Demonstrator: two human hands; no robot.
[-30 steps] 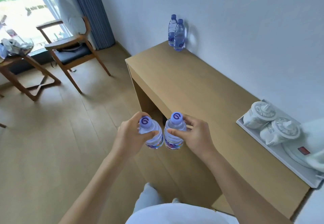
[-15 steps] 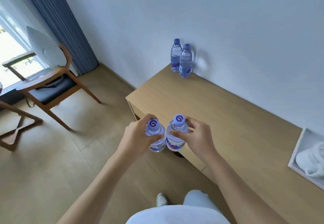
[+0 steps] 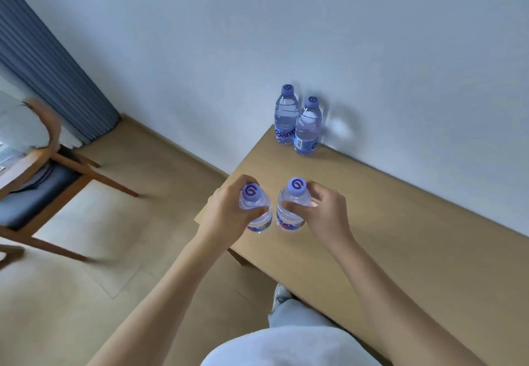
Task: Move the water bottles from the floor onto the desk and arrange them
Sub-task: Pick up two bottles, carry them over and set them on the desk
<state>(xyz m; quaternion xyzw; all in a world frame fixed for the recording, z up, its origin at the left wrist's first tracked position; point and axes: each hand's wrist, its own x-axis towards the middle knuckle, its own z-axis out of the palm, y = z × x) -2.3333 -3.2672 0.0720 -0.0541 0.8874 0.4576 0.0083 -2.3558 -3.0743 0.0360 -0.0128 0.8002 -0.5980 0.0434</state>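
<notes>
Water bottles: one gripped near the cap in left hand (image 3: pixel 229 216), one in right hand (image 3: pixel 323 216), both over desk (image 3: pixel 415 251) left end w/ two more (image 3: pixel 297 122) at back-left corner; best lower upright beside those.

wooden chair (image 3: pixel 43 176) w/ dark seat cushion at left on wood floor (image 3: pixel 94 251), blue curtain (image 3: pixel 43 73) behind it, plain white wall (image 3: pixel 286 22).

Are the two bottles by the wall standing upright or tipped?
Upright. Both bottles by the wall stand on their bases on the desk, purple caps up, side by side.
</notes>
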